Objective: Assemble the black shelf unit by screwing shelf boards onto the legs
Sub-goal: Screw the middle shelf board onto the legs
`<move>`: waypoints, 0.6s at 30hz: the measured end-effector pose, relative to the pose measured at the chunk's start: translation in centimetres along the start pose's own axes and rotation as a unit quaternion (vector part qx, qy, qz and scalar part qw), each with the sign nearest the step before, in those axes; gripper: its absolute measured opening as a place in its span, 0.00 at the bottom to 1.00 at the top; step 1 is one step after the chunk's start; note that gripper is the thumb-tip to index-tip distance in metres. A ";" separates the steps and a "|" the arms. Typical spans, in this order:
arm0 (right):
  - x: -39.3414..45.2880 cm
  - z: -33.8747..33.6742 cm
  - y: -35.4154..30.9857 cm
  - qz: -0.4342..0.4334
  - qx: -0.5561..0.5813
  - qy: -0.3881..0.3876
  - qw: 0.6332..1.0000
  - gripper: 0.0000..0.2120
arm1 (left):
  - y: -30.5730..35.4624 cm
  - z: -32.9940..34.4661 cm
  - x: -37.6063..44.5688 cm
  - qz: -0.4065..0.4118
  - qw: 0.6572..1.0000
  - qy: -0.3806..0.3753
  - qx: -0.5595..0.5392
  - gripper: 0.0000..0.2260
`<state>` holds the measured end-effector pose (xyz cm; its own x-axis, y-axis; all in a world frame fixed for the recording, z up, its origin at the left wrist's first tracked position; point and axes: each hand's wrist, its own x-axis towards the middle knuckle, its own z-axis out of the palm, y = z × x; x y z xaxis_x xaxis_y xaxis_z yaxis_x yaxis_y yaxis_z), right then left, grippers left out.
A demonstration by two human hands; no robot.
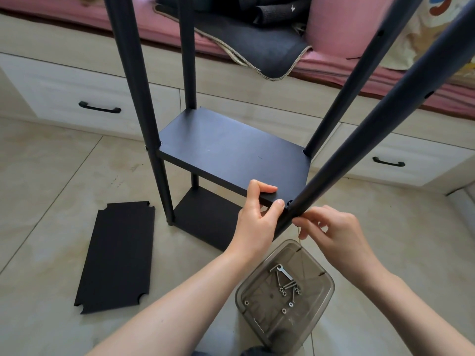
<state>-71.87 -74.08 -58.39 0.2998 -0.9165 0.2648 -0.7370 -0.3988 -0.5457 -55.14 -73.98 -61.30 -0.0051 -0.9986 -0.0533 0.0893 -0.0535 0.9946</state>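
The black shelf unit stands on the floor with four upright legs, a bottom board (205,219) and a middle shelf board (231,150). My left hand (257,217) pinches the near right corner of the middle board, thumb on top. My right hand (331,229) has its fingertips on the near right leg (372,124) just below that corner; whether a screw is in them is hidden. A spare black board (117,255) lies flat on the floor to the left.
A smoky clear plastic tray (305,317) sits on the tiled floor below my hands, holding a small wrench (282,271) and several screws and nuts. Behind the unit runs a bed base with drawers (77,91), a pink mattress and dark cloth on top.
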 end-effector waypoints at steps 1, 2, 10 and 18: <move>0.1 -0.1 0.0 -0.003 -0.007 -0.007 1.000 0.09 | 0.0 0.0 0.0 -0.003 1.000 0.002 0.002 0.06; 0.2 -0.2 0.1 -0.005 -0.013 -0.014 1.000 0.08 | 0.1 0.0 -0.1 -0.003 1.000 0.006 0.003 0.06; 0.0 -0.2 -0.7 0.074 0.069 -0.043 0.994 0.08 | 0.0 0.0 -0.7 -0.006 1.000 0.008 -0.001 0.06; -0.1 0.8 -1.4 0.223 0.325 -0.082 0.915 0.16 | -0.2 -0.3 -0.6 0.005 1.000 -0.001 0.013 0.09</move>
<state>-70.40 -73.47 -58.35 0.1831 -0.9636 -0.1946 -0.3079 0.1318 -0.9422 -54.84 -73.38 -61.50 -0.0056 -0.9991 -0.0428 0.0643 -0.0430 0.9970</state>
